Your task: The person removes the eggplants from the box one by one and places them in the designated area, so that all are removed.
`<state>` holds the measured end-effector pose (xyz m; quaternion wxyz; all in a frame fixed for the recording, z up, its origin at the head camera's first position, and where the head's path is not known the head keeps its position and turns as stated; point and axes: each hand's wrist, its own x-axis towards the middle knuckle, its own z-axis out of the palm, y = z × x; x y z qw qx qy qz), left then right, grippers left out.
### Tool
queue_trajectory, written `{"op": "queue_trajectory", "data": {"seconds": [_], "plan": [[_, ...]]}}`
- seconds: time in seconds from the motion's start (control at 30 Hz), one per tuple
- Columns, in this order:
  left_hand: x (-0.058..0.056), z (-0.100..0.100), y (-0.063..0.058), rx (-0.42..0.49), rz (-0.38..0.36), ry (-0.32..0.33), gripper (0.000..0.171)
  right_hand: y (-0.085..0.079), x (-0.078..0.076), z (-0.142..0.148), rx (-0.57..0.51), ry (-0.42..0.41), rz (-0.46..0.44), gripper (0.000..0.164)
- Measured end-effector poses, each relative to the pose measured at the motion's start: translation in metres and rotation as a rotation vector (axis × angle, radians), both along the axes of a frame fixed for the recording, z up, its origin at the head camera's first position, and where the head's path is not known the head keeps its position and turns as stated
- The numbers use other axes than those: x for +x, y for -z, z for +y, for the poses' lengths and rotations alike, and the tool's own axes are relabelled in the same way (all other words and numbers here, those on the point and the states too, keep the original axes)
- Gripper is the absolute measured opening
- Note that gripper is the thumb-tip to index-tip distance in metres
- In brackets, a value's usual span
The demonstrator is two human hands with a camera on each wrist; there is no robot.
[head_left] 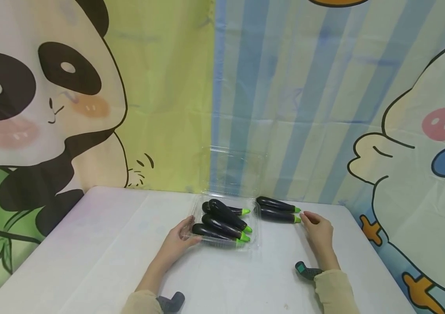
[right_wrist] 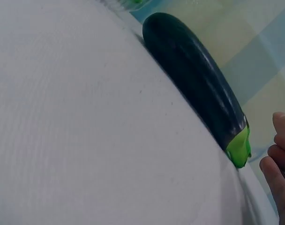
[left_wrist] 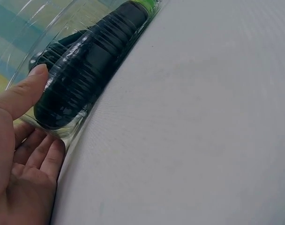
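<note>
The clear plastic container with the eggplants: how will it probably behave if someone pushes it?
The container would probably flex, as its walls look thin. Its raised lid may wobble, standing up behind. The eggplants inside, rounded and piled, could roll.

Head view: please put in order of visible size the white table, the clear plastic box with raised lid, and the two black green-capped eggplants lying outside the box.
1. White table
2. Clear plastic box
3. Rear black eggplant and front black eggplant: they look alike, so unranked.
</note>
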<state>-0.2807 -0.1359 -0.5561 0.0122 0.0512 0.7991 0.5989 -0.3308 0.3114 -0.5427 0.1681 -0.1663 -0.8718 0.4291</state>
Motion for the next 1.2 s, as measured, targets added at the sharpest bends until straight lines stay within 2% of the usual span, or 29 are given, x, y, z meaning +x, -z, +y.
{"op": "queue_trajectory", "data": {"seconds": [0.17,0.33,0.5,0.6,0.9,1.2], "plan": [[0.000,0.001,-0.001,-0.002,-0.002,0.007,0.090,-0.020,0.004,-0.011,-0.001,-0.049,0.047,0.044],[-0.001,0.001,-0.002,-0.005,-0.008,0.005,0.090,-0.037,0.006,-0.030,0.011,-0.162,0.082,0.051],[-0.001,0.001,-0.004,-0.007,-0.009,0.001,0.091,-0.051,0.010,-0.054,0.019,-0.285,0.147,0.049],[-0.002,0.000,-0.004,-0.009,-0.010,0.001,0.091,-0.058,0.013,-0.069,0.039,-0.342,0.155,0.048],[-0.001,0.000,-0.006,-0.002,-0.014,0.004,0.092,-0.060,0.018,-0.101,0.084,-0.464,0.123,0.041],[0.000,0.000,-0.001,-0.001,-0.013,-0.003,0.092,-0.056,0.020,-0.120,0.179,-0.567,0.156,0.034]]}}
